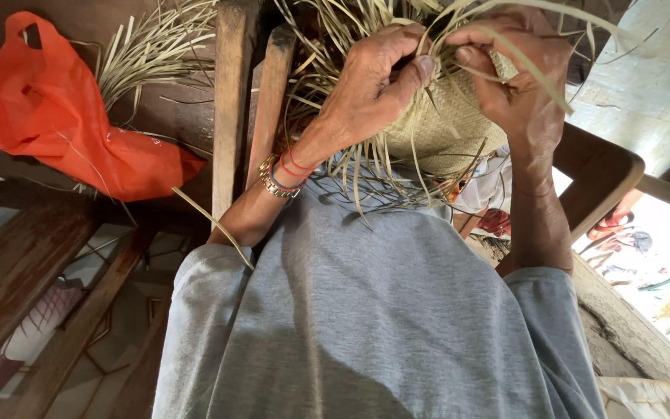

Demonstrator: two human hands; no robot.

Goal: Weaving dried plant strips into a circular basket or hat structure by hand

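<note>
Two hands [443,77] pinch stiff strips on rounded woven basket [447,128]

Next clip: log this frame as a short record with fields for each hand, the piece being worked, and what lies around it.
left hand: left hand pinches pale strips at the top of the woven piece; bracelets on that wrist
right hand: right hand grips the woven piece's upper edge, a strip running over its fingers
worked piece: woven piece, tan, rounded, partly plaited, loose strips fanning out below and above
clothing: grey shirt
surroundings: orange plastic bag at left, beside a bundle of strips; wooden slats
</note>
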